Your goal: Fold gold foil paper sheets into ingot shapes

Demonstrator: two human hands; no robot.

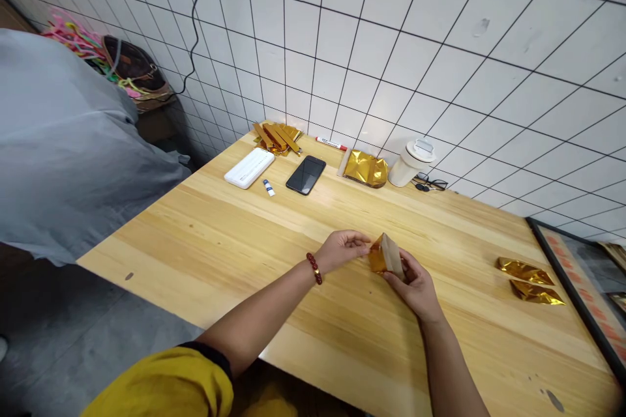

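A small sheet of gold foil paper (pixel 384 255), partly folded with its pale back showing, is held just above the wooden table (pixel 235 234). My left hand (pixel 342 249) pinches its left edge with closed fingers; a red bead bracelet is on that wrist. My right hand (pixel 415 283) grips the paper from the right and below, fingers curled round it.
Two folded gold pieces (pixel 531 281) lie at the right. At the back stand a stack of gold sheets (pixel 366 169), a white cup (pixel 411 163), glasses (pixel 430 182), a black phone (pixel 306 174), a white power bank (pixel 249 167), a red pen (pixel 331 143) and gold strips (pixel 277 138). A person in grey (pixel 63 143) is at the left.
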